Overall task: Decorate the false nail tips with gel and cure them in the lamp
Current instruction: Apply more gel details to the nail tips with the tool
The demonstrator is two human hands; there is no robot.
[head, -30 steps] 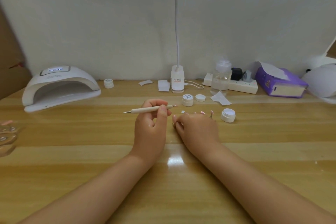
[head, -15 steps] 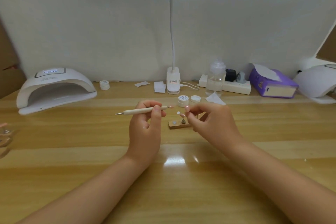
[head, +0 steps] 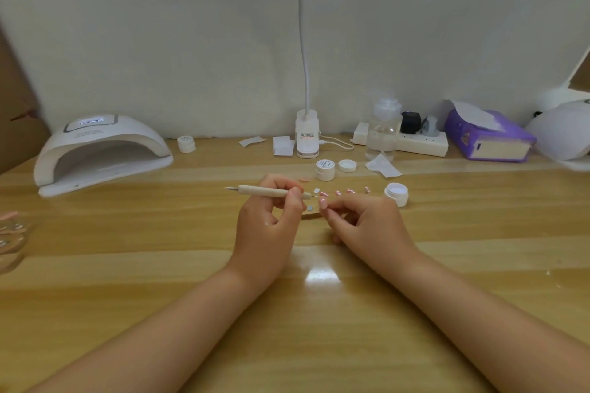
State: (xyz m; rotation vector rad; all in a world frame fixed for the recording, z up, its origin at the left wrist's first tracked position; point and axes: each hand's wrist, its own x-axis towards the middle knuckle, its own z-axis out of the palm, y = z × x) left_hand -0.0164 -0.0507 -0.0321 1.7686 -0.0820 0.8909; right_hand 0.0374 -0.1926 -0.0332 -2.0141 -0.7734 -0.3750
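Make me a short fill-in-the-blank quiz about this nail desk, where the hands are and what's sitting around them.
1. The dotting pen is held by the ____ hand.
2. The curing lamp stands at the far ____ of the table.
3. The tissue box is coloured ____.
4. The jar beyond the right hand has its lid ____.

Missing words: left; left; purple; off
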